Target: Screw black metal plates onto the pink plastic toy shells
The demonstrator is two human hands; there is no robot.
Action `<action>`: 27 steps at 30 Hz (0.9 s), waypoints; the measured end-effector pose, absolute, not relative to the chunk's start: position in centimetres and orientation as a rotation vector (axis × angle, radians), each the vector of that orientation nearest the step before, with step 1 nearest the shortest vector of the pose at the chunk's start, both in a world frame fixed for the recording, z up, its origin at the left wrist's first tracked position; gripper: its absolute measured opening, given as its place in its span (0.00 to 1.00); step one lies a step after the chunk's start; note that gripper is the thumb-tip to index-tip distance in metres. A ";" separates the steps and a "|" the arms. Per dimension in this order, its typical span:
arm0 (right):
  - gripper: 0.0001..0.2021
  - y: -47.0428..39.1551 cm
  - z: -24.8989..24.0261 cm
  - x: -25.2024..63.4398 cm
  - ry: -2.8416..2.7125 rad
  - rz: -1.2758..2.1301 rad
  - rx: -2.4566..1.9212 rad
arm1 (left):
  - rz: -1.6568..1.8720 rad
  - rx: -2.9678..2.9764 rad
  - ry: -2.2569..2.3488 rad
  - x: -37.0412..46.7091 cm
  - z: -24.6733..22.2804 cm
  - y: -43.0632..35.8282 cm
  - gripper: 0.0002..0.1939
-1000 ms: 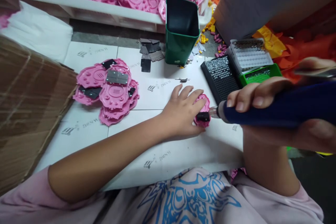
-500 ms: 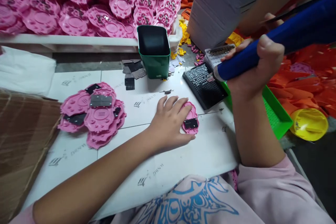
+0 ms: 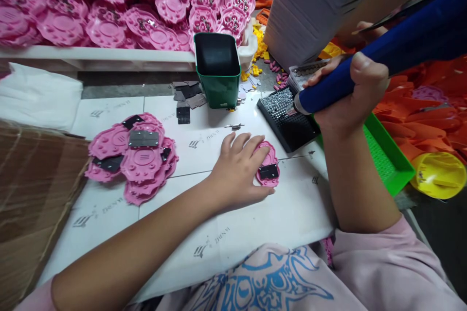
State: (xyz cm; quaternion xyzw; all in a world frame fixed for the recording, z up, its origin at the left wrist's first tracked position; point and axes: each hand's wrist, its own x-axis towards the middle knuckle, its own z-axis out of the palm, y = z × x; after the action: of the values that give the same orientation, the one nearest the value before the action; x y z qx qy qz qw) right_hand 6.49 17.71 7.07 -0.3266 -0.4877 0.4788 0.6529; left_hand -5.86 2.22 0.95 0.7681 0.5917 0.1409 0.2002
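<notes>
On the white work surface lies a small pink plastic part (image 3: 271,156) with a black plate (image 3: 269,171) across it. My left hand (image 3: 239,165) steadies it, index finger over its upper edge and thumb by its lower end. My right hand (image 3: 355,90) is wrapped round a blue electric screwdriver (image 3: 335,77), held slanting. Its tip points down at the screws in a black screw tray (image 3: 290,136); whether it touches one, I cannot tell. Left of my left hand sits a pile of pink parts (image 3: 140,163) with dark plates on them.
A green bin (image 3: 219,85) stands behind my left hand, beside loose dark plates (image 3: 188,92). Many pink parts fill a white crate (image 3: 138,56) at the back. A cardboard box (image 3: 40,204) is at left; a bright green basket (image 3: 401,170) and orange parts (image 3: 416,121) lie at right.
The view has shifted slightly. The screwdriver tip stays over the screw tray, and my left hand keeps its place on the pink part.
</notes>
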 end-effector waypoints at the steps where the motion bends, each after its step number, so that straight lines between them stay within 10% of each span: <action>1: 0.12 17.7 7.1 6.5 -1.095 1.081 -0.730 | 0.397 2.147 1.655 -5.8 0.9 2.2 0.39; 27: 0.09 17.5 8.0 7.6 -1.211 1.027 -0.524 | 0.390 2.139 1.655 -5.7 1.0 2.4 0.40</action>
State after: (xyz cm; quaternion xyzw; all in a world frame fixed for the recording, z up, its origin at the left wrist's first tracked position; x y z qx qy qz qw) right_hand 7.65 17.45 7.96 -0.2325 -0.5372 0.4557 0.6706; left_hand -5.74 2.37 1.02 0.7665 0.5930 0.1397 0.2032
